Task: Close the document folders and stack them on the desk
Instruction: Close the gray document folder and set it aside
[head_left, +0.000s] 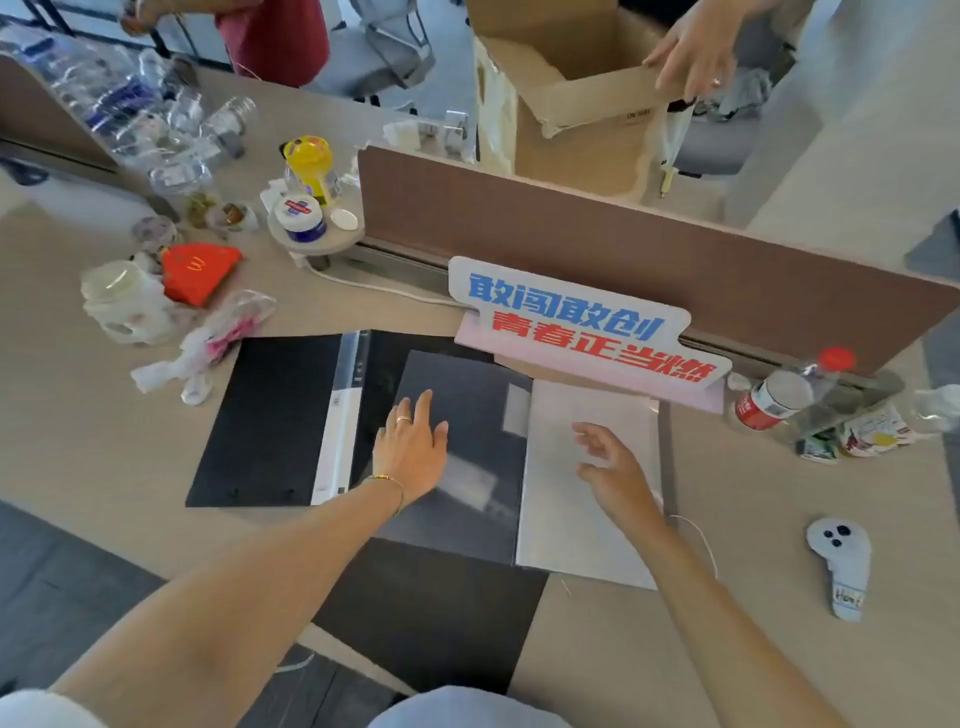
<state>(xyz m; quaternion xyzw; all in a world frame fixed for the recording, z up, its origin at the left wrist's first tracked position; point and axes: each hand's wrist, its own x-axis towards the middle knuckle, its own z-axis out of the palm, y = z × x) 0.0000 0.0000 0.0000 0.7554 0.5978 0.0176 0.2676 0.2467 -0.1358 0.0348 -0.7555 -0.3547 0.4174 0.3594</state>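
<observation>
A black document folder (270, 421) lies open and flat on the desk, its white spine strip showing down the middle. A second folder (467, 499) lies open on its right half, with a translucent grey left leaf and a white right page (566, 530). My left hand (413, 449) rests flat, fingers spread, on the grey leaf. Over the white page hovers my right hand (613, 467), fingers apart and empty. A dark sheet (431, 613) sticks out below the folders toward the desk's front edge.
A slogan sign (582, 322) leans on the brown divider (675, 254) just behind the folders. Bottles (779, 395), wrappers and jars crowd the left and right sides. A white controller (841, 561) lies at the right. Another person's hand (691, 52) holds a cardboard box (571, 124) beyond the divider.
</observation>
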